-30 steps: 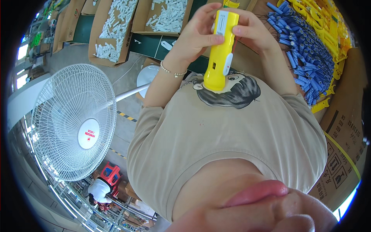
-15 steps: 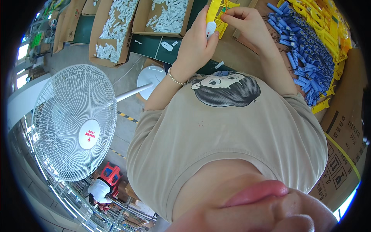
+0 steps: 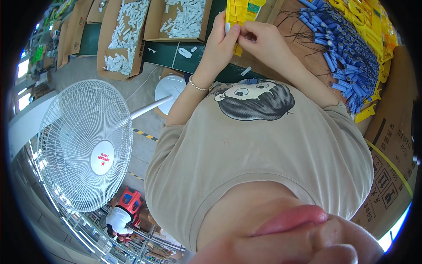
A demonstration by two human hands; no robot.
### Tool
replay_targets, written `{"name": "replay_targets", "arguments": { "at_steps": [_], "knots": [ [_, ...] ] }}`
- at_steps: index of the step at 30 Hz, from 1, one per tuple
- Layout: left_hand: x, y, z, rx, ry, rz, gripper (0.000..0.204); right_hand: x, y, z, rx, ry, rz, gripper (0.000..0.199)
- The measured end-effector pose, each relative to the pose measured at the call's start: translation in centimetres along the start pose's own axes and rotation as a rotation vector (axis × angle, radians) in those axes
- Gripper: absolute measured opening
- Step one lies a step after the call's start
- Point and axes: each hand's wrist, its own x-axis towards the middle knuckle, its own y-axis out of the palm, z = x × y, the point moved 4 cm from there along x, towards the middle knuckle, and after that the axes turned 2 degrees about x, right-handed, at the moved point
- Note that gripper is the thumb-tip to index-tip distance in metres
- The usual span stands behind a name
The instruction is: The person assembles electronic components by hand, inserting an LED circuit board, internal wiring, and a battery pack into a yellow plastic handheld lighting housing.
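At the top edge, a yellow plastic housing (image 3: 236, 16) with a green patch inside is partly cut off by the frame. My left hand (image 3: 220, 46) grips its left side, thumb across the lower part. A bit of a white piece (image 3: 227, 28) shows beside that thumb. My right hand (image 3: 266, 43) has its fingers curled into a pinch against the housing's lower right side; whatever lies between the fingertips is hidden. Right of it lies a heap of blue cylinders (image 3: 347, 59) with dark wires, bordered by more yellow housings (image 3: 367, 26).
Two open cardboard boxes (image 3: 101, 50) of small white parts stand at the upper left. A white oval cover (image 3: 184, 53) lies on the green table (image 3: 165, 55). A white fan (image 3: 85, 145) is at left, a large carton (image 3: 391, 127) at right. Farther back, a person (image 3: 118, 220) is by a red stool.
Both hands and the yellow housing have shifted slightly left in view. My right hand has come lower and closer to my left thumb. The white piece is now mostly covered.
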Motion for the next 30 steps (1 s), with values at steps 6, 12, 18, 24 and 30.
{"name": "replay_targets", "arguments": {
  "at_steps": [6, 12, 18, 24, 30],
  "knots": [
    [0.4, 0.6, -0.1, 0.029, 0.027, 0.027, 0.034, -0.6, -0.1, -0.6, -0.033, -0.066, -0.036, 0.019],
    [0.1, 0.4, 0.9, -0.282, -0.199, -0.04, 0.026, -1.0, -4.4, -4.3, -0.013, 0.062, -0.07, 0.02],
    [-0.3, 0.8, 1.7, -0.409, -0.299, 0.036, 0.028, -3.1, -11.9, -14.2, -0.829, 0.377, -0.222, 0.025],
    [-0.9, 1.2, 1.7, -0.497, -0.326, 0.076, 0.033, -2.1, -11.4, -13.3, -0.97, 0.426, -0.036, 0.026],
    [-1.2, 0.8, 1.5, -0.416, -0.214, 0.108, 0.035, -1.9, -12.7, -12.8, -0.649, 0.252, -0.109, 0.031]
  ]
}}
